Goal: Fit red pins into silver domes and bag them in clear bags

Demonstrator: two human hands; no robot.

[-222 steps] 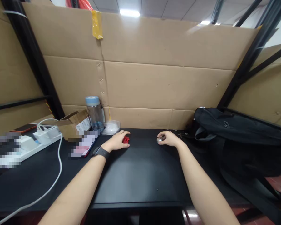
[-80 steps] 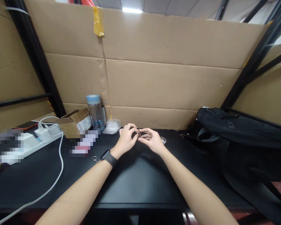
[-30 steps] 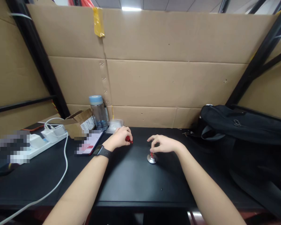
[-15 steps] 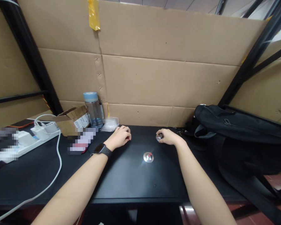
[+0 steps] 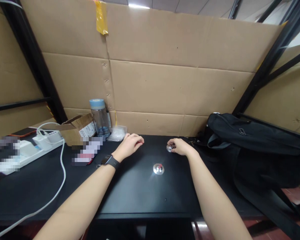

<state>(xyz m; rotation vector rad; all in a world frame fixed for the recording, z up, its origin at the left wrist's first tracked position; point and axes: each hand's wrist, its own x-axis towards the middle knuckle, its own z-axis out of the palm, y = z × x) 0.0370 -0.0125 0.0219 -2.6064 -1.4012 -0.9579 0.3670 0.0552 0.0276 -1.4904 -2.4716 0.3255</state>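
Observation:
My right hand (image 5: 180, 146) rests low at the far part of the black table, its fingers closed on the edge of a small shiny metal disc (image 5: 169, 148). A second round metal disc (image 5: 158, 169), with a raised middle and a red patch on it, lies flat on the table between my forearms. My left hand (image 5: 130, 145), with a dark watch (image 5: 110, 161) at the wrist, hovers at or just above the table near a clear plastic bag (image 5: 118, 133). Its fingers are loosely bent and nothing shows in them.
On the left stand a bottle with a blue lid (image 5: 97, 115), an opened cardboard box (image 5: 76, 130) and a white power strip (image 5: 32, 151) with a cable (image 5: 62, 173). A black backpack (image 5: 255, 143) fills the right side. Cardboard (image 5: 160, 90) walls off the back.
My left hand's fingers have loosened and stretched slightly to the right. My right hand stays almost in place, and more of its disc shows. The disc on the table has not moved.

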